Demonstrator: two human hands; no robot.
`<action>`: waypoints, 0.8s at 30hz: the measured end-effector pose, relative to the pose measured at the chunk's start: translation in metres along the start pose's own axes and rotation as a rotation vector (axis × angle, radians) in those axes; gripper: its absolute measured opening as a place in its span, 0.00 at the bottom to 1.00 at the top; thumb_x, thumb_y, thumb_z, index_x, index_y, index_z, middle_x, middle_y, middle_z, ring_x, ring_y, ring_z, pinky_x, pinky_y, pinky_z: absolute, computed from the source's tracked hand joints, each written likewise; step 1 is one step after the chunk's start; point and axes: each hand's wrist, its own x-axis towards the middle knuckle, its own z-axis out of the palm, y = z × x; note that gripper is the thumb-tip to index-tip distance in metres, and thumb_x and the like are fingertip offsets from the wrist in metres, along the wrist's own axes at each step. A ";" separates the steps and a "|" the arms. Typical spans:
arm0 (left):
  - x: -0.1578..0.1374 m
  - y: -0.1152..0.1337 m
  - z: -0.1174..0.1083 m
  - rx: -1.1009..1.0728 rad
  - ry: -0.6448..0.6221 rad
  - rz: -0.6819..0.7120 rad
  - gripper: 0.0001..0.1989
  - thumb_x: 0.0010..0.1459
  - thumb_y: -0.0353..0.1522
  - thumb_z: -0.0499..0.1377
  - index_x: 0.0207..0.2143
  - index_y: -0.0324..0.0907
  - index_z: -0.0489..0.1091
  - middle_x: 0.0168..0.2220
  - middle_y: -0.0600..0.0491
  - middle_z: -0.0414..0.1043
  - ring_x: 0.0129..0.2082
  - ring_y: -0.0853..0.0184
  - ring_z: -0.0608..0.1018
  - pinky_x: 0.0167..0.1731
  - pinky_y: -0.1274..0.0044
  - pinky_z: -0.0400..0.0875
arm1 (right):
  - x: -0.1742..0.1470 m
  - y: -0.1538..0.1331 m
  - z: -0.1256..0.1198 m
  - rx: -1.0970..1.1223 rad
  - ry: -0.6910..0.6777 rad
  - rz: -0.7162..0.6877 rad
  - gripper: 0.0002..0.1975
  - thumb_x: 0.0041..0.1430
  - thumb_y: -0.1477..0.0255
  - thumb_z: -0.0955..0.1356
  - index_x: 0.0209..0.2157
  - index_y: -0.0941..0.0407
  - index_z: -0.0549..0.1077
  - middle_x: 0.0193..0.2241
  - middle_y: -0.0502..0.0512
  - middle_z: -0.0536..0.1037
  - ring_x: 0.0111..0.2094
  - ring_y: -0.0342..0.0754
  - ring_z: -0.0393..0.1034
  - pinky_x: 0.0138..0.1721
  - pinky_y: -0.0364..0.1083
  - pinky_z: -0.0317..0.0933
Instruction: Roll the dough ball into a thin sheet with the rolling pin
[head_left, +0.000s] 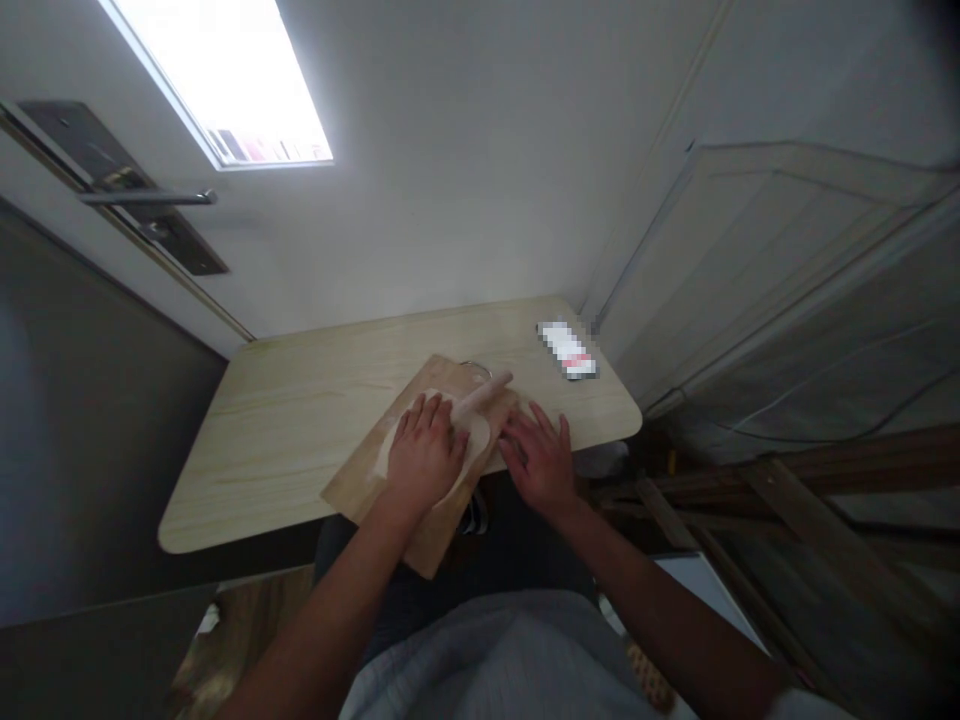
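Lying palm-down on a flat, pale, rounded sheet of what looks like dough (pixel 476 435), the left hand (pixel 424 455) has its fingers stretched forward and slightly apart, closed around nothing. That flat pose probably spreads its contact over the soft sheet and steadies it without pinching, though the pressure cannot be judged. The sheet rests on a light-brown rectangular wooden board (pixel 431 545), whose smooth face gives it a firm backing; a whitish dusting there may help against sticking.

At the board's right side, the right hand (pixel 541 460) has its fingers spread and loosely bent, gripping nothing evident. They are close to the edge, perhaps to guide or brace it, but whether they touch it cannot be told.

A pale, slender cylindrical rolling pin (pixel 484 395) lies slantwise over the far right part of the board, just beyond the left fingers, seemingly within easy reach of both hands. Beside it, a thin metal ring (pixel 476 367) shows at the board's far edge.

The board sits askew on a pale wood-grain table (pixel 277 420) with rounded corners, its near corner overhanging toward the lap, likely to bring the work closer. A phone with a bright, blurred-out screen (pixel 568 350) lies well apart at the far right, clear of the powder.
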 end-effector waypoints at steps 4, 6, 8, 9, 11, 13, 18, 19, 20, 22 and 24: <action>-0.005 -0.008 -0.001 0.034 0.098 -0.013 0.16 0.67 0.38 0.53 0.52 0.41 0.71 0.60 0.43 0.71 0.63 0.51 0.67 0.63 0.55 0.56 | 0.023 0.000 0.006 -0.065 -0.055 0.009 0.17 0.71 0.60 0.61 0.55 0.46 0.73 0.63 0.53 0.70 0.67 0.59 0.54 0.66 0.68 0.41; -0.006 -0.010 -0.001 0.018 0.131 -0.012 0.16 0.68 0.39 0.51 0.50 0.42 0.72 0.57 0.44 0.73 0.59 0.52 0.70 0.62 0.56 0.58 | 0.030 -0.002 0.011 -0.080 -0.072 0.012 0.18 0.71 0.61 0.60 0.57 0.46 0.72 0.63 0.54 0.69 0.67 0.60 0.55 0.65 0.67 0.43; -0.006 -0.011 -0.001 0.006 0.137 -0.015 0.18 0.69 0.41 0.50 0.48 0.41 0.73 0.55 0.44 0.74 0.57 0.53 0.72 0.60 0.58 0.60 | 0.033 -0.005 0.014 -0.091 -0.071 0.019 0.18 0.72 0.62 0.59 0.57 0.47 0.72 0.63 0.55 0.70 0.66 0.60 0.56 0.64 0.68 0.44; -0.006 -0.011 -0.002 0.007 0.133 -0.015 0.18 0.69 0.41 0.49 0.48 0.41 0.73 0.54 0.44 0.74 0.56 0.54 0.72 0.60 0.58 0.60 | 0.034 -0.006 0.016 -0.095 -0.064 0.022 0.19 0.72 0.63 0.58 0.57 0.48 0.72 0.62 0.56 0.70 0.66 0.60 0.56 0.64 0.68 0.44; -0.002 -0.012 -0.003 0.020 0.120 -0.010 0.18 0.69 0.40 0.49 0.49 0.41 0.73 0.53 0.44 0.75 0.55 0.54 0.72 0.60 0.59 0.59 | 0.033 -0.009 0.019 -0.101 -0.047 0.027 0.19 0.72 0.65 0.57 0.57 0.51 0.71 0.62 0.58 0.70 0.66 0.60 0.56 0.65 0.68 0.43; 0.005 -0.014 -0.005 0.034 0.102 0.007 0.17 0.69 0.39 0.49 0.50 0.42 0.72 0.53 0.44 0.75 0.55 0.55 0.72 0.60 0.60 0.59 | 0.032 -0.013 0.023 -0.101 -0.034 0.035 0.20 0.72 0.66 0.57 0.58 0.53 0.70 0.61 0.60 0.71 0.66 0.61 0.57 0.65 0.69 0.42; 0.032 -0.030 -0.004 0.034 0.083 0.051 0.16 0.68 0.39 0.50 0.49 0.41 0.72 0.51 0.44 0.75 0.54 0.55 0.73 0.58 0.63 0.62 | 0.044 -0.021 0.033 -0.100 -0.029 0.079 0.20 0.72 0.69 0.56 0.59 0.56 0.68 0.61 0.63 0.71 0.66 0.61 0.57 0.65 0.69 0.39; 0.036 -0.033 -0.004 0.028 0.082 0.058 0.16 0.68 0.39 0.51 0.48 0.41 0.72 0.50 0.45 0.76 0.53 0.56 0.73 0.57 0.64 0.63 | 0.047 -0.022 0.034 -0.100 -0.035 0.083 0.20 0.72 0.70 0.56 0.59 0.56 0.67 0.61 0.63 0.71 0.66 0.60 0.57 0.65 0.68 0.40; 0.039 -0.036 -0.004 0.020 0.078 0.069 0.15 0.68 0.39 0.51 0.47 0.41 0.73 0.49 0.45 0.76 0.52 0.56 0.74 0.57 0.65 0.64 | 0.051 -0.022 0.035 -0.100 -0.043 0.083 0.20 0.72 0.70 0.56 0.59 0.56 0.67 0.61 0.63 0.71 0.66 0.60 0.57 0.65 0.68 0.40; 0.042 -0.039 -0.004 0.007 0.071 0.089 0.15 0.67 0.40 0.53 0.46 0.42 0.73 0.48 0.46 0.77 0.51 0.57 0.74 0.56 0.66 0.65 | 0.058 -0.021 0.035 -0.099 -0.063 0.076 0.19 0.72 0.70 0.56 0.58 0.55 0.68 0.60 0.62 0.72 0.65 0.60 0.57 0.65 0.67 0.42; 0.040 -0.040 -0.004 0.001 0.070 0.095 0.15 0.66 0.41 0.54 0.47 0.43 0.73 0.49 0.47 0.76 0.52 0.57 0.74 0.56 0.65 0.65 | 0.062 -0.019 0.034 -0.099 -0.081 0.065 0.17 0.71 0.70 0.57 0.56 0.55 0.69 0.58 0.62 0.73 0.65 0.60 0.58 0.64 0.67 0.44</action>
